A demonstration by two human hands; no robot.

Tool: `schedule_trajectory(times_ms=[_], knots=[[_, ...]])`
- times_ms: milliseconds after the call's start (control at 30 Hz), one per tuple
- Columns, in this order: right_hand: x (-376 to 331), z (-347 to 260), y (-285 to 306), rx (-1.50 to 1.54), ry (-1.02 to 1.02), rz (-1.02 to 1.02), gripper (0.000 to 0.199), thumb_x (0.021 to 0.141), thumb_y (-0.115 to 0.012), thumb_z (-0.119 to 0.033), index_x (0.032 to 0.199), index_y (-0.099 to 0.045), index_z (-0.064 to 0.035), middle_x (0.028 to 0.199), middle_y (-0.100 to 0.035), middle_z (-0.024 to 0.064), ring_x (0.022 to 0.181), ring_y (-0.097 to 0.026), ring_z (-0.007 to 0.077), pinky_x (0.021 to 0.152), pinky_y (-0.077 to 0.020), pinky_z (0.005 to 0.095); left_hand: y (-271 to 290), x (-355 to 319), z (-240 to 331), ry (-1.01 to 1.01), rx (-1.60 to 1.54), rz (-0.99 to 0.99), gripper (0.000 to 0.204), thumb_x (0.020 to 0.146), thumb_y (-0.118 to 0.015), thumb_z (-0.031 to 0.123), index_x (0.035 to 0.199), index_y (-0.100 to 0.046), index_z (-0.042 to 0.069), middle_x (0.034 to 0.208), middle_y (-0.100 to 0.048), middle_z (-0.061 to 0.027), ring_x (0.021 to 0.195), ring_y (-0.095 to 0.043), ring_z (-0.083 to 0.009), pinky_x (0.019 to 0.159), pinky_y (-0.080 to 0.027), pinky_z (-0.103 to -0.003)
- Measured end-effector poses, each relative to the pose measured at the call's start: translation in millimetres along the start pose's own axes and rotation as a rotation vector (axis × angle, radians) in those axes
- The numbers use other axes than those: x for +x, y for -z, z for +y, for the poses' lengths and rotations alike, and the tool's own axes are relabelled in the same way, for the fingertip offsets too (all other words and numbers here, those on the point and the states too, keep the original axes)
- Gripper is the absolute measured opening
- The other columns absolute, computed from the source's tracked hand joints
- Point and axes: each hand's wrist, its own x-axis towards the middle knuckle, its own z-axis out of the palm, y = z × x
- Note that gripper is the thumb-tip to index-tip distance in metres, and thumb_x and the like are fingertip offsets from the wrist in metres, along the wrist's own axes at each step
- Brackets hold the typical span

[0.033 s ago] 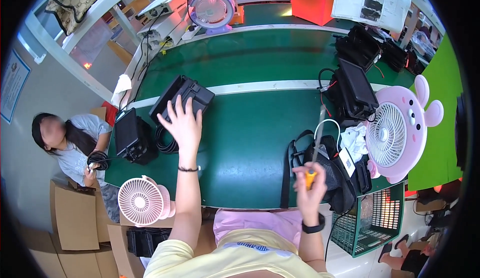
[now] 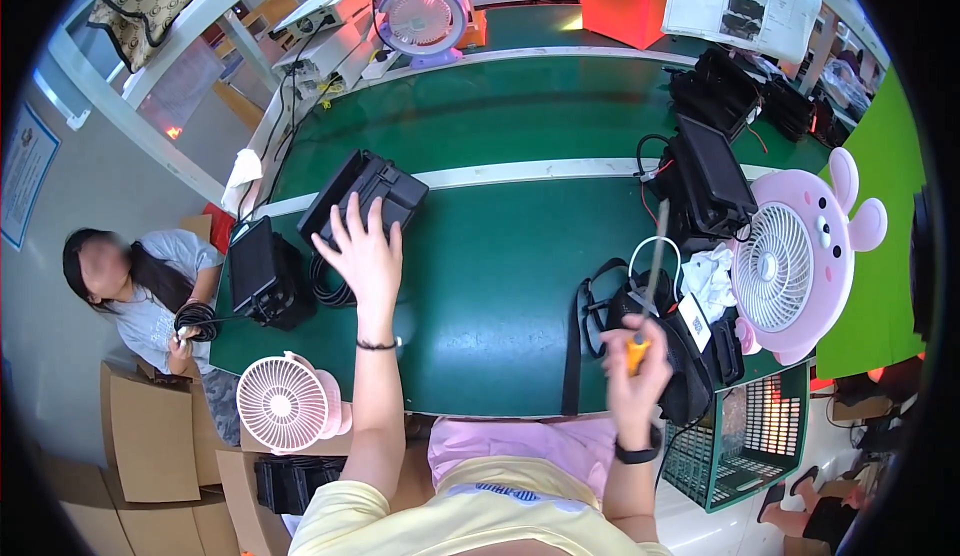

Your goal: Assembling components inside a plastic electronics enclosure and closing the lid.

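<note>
Fingers spread, my left hand (image 2: 364,259) reaches over the near edge of a black plastic case (image 2: 395,191); its fingertips overlap the case, and I cannot tell if they press on it. A coil of black cable (image 2: 333,284) lies beside that case, partly behind the hand. Gripped in my right hand (image 2: 637,381) is a screwdriver (image 2: 637,353) with an orange-yellow handle, its long shaft pointing up and away, slightly blurred. Below the shaft lies a black mesh bag (image 2: 685,371) with a strap. Another black case (image 2: 268,274) stands left of my left hand.
A pink rabbit-eared fan (image 2: 775,271) and more black cases (image 2: 710,181) line the right side. At the near left is a small pink fan (image 2: 283,405). A green basket (image 2: 740,456) sits below the table's right edge. A person (image 2: 150,276) at the left holds coiled cable.
My right hand has shifted a little to the right with the screwdriver, and the shaft's tip has moved right too. My left hand stays almost in place.
</note>
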Motion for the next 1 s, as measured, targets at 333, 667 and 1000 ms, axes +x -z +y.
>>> schedule_trajectory(times_ms=[333, 667, 1000], knots=[[151.1, -5.3, 60.9, -0.934, 0.283, 0.299, 0.047, 0.081, -0.078, -0.02, 0.119, -0.056, -0.0035, 0.127, -0.063, 0.0125, 0.106, -0.063, 0.0325, 0.088, -0.0508, 0.0379, 56.4, -97.1, 57.2, -0.207, -1.01, -0.219, 0.03, 0.083, -0.071, 0.015, 0.113, -0.067, 0.012, 0.128, -0.06, -0.0093, 0.118, -0.056, -0.0338, 0.103, -0.041, -0.048], [159.2, 36.5, 69.9, -1.007, 0.258, 0.174, 0.038, 0.08, -0.077, -0.018, 0.108, -0.057, -0.0002, 0.139, -0.056, 0.0143, 0.117, -0.058, 0.0355, 0.095, -0.049, 0.0414, 74.7, -160.7, 95.6, -0.527, -1.086, -0.429, 0.029, 0.087, -0.07, 0.021, 0.115, -0.066, 0.013, 0.133, -0.055, -0.0108, 0.125, -0.051, -0.0336, 0.104, -0.041, -0.049], [184.8, 49.8, 69.6, -1.065, 0.416, 0.205, 0.043, 0.079, -0.08, -0.023, 0.11, -0.058, -0.0023, 0.129, -0.062, 0.0152, 0.119, -0.057, 0.0346, 0.098, -0.0481, 0.0416, 86.0, -152.4, 151.1, -0.617, -1.221, -0.444, 0.046, 0.089, -0.066, 0.024, 0.133, -0.054, 0.015, 0.146, -0.041, -0.0142, 0.132, -0.042, -0.0366, 0.108, -0.036, -0.052]])
